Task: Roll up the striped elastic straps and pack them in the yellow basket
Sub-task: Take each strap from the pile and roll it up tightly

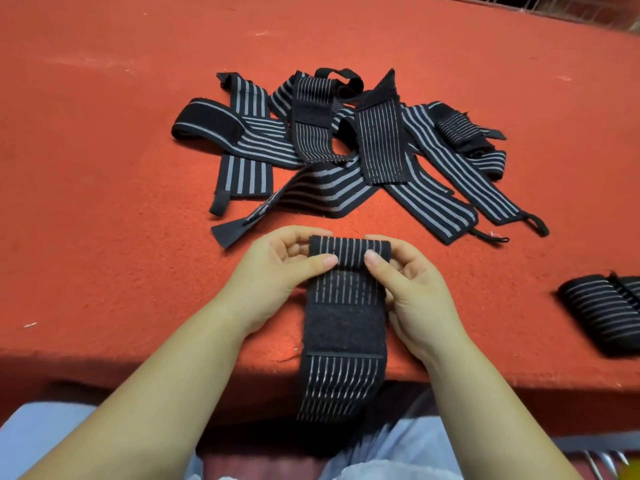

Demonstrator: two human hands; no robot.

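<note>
The rolling step is in hand: the left hand (277,268) and the right hand (405,275) pinch the rolled end of one striped strap (346,327), just in front of the loose strap pile (346,147) (its tail hangs over the table edge). Next, I judge, keep rolling toward the tail, tightly.

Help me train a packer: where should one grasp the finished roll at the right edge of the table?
Judging by its pose, grip the rolled strap across its middle, coming from above, fingers on one long side and thumb on the other. It lies flat on the red table, so squeezing the layers should stop unwinding.
</note>
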